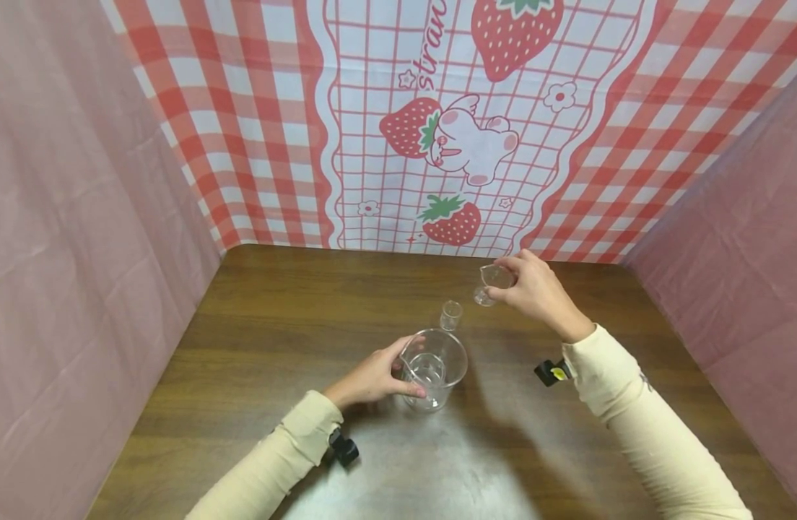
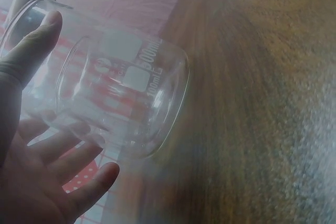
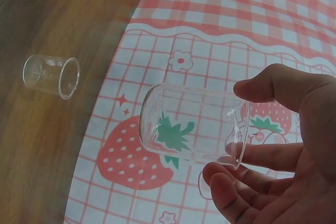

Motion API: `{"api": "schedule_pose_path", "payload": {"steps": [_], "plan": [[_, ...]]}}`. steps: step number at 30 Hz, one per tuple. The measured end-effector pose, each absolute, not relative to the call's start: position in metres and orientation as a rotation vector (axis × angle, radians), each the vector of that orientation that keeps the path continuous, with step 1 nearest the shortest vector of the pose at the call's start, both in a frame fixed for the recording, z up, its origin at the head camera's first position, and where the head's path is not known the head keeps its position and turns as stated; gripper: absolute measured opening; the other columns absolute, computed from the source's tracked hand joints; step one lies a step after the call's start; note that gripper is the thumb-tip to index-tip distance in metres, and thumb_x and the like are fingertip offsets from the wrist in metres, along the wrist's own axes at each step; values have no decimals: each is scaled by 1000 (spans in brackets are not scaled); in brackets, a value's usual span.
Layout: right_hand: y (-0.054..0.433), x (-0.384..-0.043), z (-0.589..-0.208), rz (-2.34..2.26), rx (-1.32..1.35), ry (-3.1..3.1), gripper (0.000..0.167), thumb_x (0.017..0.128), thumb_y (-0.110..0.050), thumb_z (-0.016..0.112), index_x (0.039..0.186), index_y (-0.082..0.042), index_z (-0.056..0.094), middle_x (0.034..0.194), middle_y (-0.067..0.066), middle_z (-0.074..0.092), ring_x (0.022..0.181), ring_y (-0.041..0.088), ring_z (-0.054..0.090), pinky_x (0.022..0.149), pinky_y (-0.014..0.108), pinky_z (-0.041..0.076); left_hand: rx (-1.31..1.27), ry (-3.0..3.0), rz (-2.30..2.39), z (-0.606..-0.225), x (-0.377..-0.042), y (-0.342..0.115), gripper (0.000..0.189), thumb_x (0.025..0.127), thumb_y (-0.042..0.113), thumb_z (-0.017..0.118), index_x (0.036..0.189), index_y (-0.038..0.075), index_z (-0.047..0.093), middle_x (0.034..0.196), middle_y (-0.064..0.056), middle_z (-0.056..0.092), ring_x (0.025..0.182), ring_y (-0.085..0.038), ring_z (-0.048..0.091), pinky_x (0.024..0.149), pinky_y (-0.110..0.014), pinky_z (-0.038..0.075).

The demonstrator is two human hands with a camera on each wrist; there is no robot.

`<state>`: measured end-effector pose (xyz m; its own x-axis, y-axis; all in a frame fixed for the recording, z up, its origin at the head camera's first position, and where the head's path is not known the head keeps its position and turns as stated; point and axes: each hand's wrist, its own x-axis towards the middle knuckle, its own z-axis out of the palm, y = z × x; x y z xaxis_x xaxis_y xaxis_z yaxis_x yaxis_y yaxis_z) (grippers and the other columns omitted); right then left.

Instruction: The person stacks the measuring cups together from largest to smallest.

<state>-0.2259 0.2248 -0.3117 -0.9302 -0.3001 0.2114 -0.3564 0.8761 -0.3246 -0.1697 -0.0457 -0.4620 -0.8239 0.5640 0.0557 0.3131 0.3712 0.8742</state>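
Note:
My left hand [image 1: 379,374] holds a large glass beaker [image 1: 452,372] from its left side, thumb in front and fingers round the far wall. A smaller beaker [image 1: 427,370] stands inside it; white print on the glass [image 2: 149,56] reads 500ml in the left wrist view. Up and to the right, my right hand [image 1: 531,287] grips a small clear beaker [image 3: 191,124] near its rim, between thumb and fingers; it looks empty. A tiny beaker [image 1: 451,315] stands on the table just behind the large one. Whether the large beaker touches the tabletop I cannot tell.
The brown wooden table [image 1: 275,310] ends at a red-and-white strawberry cloth [image 1: 372,173] hung behind it. Pink curtains [image 1: 80,253] flank both sides. A black wrist camera mount sits under each cuff, the right one [image 1: 548,373] just above the tabletop.

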Motion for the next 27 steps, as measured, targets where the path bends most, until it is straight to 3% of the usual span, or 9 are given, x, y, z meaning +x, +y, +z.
{"api": "schedule_pose_path", "payload": {"steps": [27], "plan": [[213,-217,-305,602,575,-2851,47,77,-22,78,116,3,67,84,11,52,73,21,49,62,29,39,821,2358,1473,-463,-170,-46,87,76,28,84,148,12,38,146,-13,51,130,-27,53,103,-43,50]]}}
